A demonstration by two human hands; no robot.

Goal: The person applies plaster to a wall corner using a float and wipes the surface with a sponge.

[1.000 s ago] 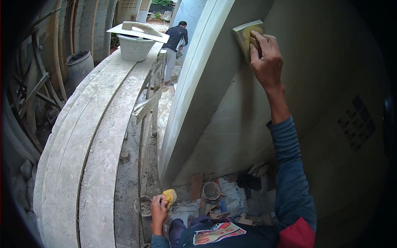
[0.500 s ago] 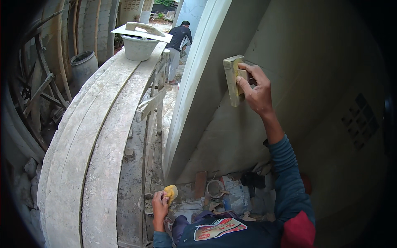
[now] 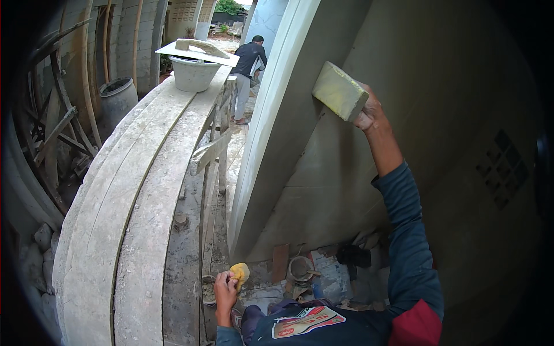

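Beside the wall [image 3: 323,202], planks [image 3: 145,242] bear a bucket [image 3: 193,76] that a knock could topple. The float [image 3: 340,92], near that wall, clasped by the right hand [image 3: 371,111] (fingers mostly hidden), could gouge if tilted; the sponge [image 3: 240,273], pinched by the left hand [image 3: 225,292], could fall if loosened.

A dark, nearly black shirt [image 3: 363,331] covers the torso, with a pale printed panel [image 3: 309,322] on the chest in red, cream and black. The long right sleeve [image 3: 411,248] is muted blue, creased along its length, its cuff ending on the forearm; a plain red section [image 3: 418,326] marks the shoulder. The left sleeve [image 3: 229,336] is matching blue. The trousers [image 3: 253,324] are dark purple.
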